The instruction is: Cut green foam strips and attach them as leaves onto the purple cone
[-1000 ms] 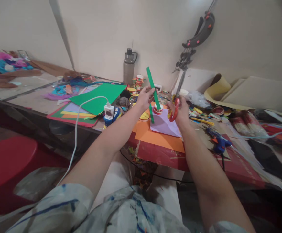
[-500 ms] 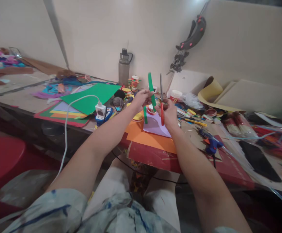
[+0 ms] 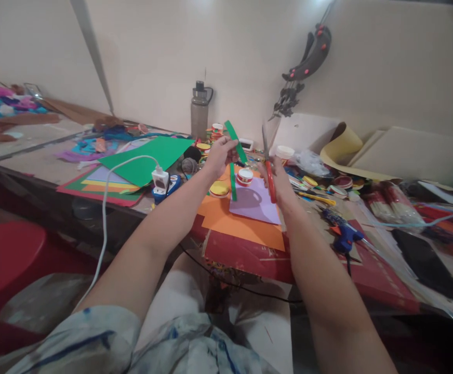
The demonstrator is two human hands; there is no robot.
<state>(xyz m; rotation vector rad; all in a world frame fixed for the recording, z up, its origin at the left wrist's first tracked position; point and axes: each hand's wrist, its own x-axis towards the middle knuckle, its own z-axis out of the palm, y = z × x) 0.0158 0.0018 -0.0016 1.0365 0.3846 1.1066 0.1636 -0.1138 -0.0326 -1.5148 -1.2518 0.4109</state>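
My left hand (image 3: 222, 154) pinches a narrow green strip (image 3: 235, 140) that slants up to the left above the table. Scissors with red handles (image 3: 270, 186) are in my right hand (image 3: 280, 179), blades pointing up and apart from the strip. Below my hands, a small round tub (image 3: 244, 177) stands on a purple sheet (image 3: 254, 206). Another green strip (image 3: 233, 186) lies along the left edge of that sheet. Under it is an orange sheet (image 3: 245, 231), with a yellow-lidded tub (image 3: 219, 188) on its left.
Green sheet (image 3: 156, 158) and other coloured sheets lie to the left, beside a white plug on a blue power strip (image 3: 165, 185). A grey bottle (image 3: 199, 111) stands at the wall. On the right are a blue glue gun (image 3: 344, 236), a black phone (image 3: 429, 265) and paper rolls.
My left hand has moved slightly left, and its green strip now tilts more to the left. The scissors have shifted right, away from the strip, uncovering the tub.
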